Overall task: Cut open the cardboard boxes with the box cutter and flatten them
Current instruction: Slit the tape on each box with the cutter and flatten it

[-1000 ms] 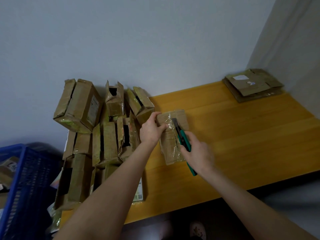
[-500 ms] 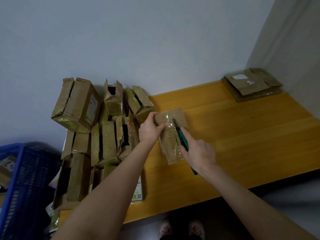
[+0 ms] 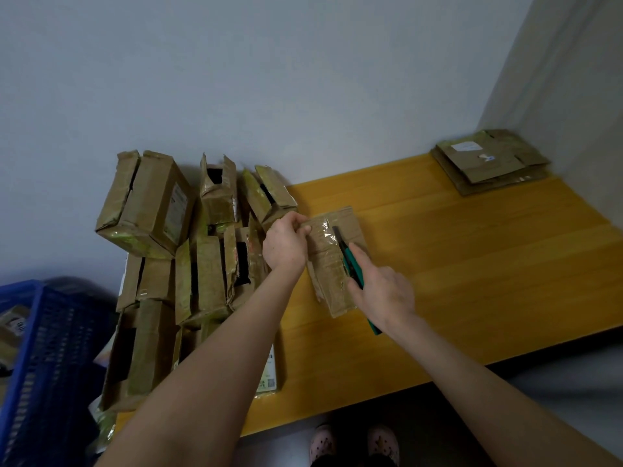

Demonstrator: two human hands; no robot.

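While I watched through the head camera, the small cardboard box [image 3: 328,274] lay on the wooden table [image 3: 472,264], near its left half, with shiny clear tape running along its top. I saw the left hand [image 3: 285,244] pinching the box's far left corner, thumb and fingers curled onto the cardboard. The right hand [image 3: 384,291] was clamped round the green handle of the box cutter [image 3: 352,264], with the forefinger laid straight along it. The dark blade end rested on the taped top of the box, towards its far end; I could not tell whether it had bitten into the tape. The butt of the handle stuck out beneath the wrist.

Just left of the box stood a pile of uncut boxes [image 3: 148,203], crowded against the wall, several with flaps gaping. A blue crate [image 3: 50,348] sat lower at the far left. At the table's far right corner, well apart from the hands, lay a stack of flattened cardboard [image 3: 488,161]. Below the table's near edge I made out two spotted slippers [image 3: 354,443].
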